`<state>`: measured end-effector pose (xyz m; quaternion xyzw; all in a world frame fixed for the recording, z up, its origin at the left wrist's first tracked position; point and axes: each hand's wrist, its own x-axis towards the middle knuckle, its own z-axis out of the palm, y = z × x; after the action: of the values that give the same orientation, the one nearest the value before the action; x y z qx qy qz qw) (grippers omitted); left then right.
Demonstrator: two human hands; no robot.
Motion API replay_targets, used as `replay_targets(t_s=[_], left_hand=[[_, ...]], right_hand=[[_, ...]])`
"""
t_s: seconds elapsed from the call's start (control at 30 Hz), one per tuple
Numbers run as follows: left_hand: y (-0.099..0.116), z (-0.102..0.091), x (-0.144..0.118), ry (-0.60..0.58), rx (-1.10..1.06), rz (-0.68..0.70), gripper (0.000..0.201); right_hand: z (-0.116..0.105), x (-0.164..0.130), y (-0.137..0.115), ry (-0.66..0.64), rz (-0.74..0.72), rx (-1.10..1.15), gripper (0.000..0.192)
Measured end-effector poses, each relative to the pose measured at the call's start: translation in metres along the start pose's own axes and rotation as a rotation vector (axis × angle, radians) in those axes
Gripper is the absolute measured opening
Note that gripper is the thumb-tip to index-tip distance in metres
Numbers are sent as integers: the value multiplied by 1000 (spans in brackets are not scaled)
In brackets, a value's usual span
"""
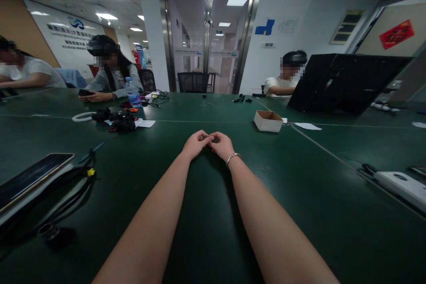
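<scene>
Left hand (195, 143) and right hand (222, 144) fingertips pinched together at twelve o'clock, on something too small to tell. Best kept low over table (299, 195), box (268, 120) at one o'clock.

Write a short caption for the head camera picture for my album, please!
Two hands, left hand and right hand, meet fingertip to fingertip on a green table near a small cardboard box.

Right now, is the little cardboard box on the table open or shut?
Open: the cardboard box has no lid on top, and its inner walls show.
</scene>
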<state>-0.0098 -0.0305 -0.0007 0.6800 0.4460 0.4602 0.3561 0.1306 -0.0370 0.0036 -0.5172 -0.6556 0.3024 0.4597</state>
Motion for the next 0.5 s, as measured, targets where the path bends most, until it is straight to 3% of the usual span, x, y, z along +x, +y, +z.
replay_targets(t_s=[0.13,0.27,0.33,0.43,0.5], left_hand=[[9,2,-13,-38,36,-13,37],[44,-9,-43,-240,147,-6,57],[72,-27,-71,-347,236,-11,69],[113,-72,-127,-473,462,43,46],[128,-112,-169,-365,618,-3,35]], right_hand=[[0,-8,-2,19,72,97,10],[-26,-17,-1,-62,129,289,16],[-59,-26,3,-83,152,305,20],[-130,-52,12,-76,231,261,25],[-184,-79,20,-33,300,207,28]])
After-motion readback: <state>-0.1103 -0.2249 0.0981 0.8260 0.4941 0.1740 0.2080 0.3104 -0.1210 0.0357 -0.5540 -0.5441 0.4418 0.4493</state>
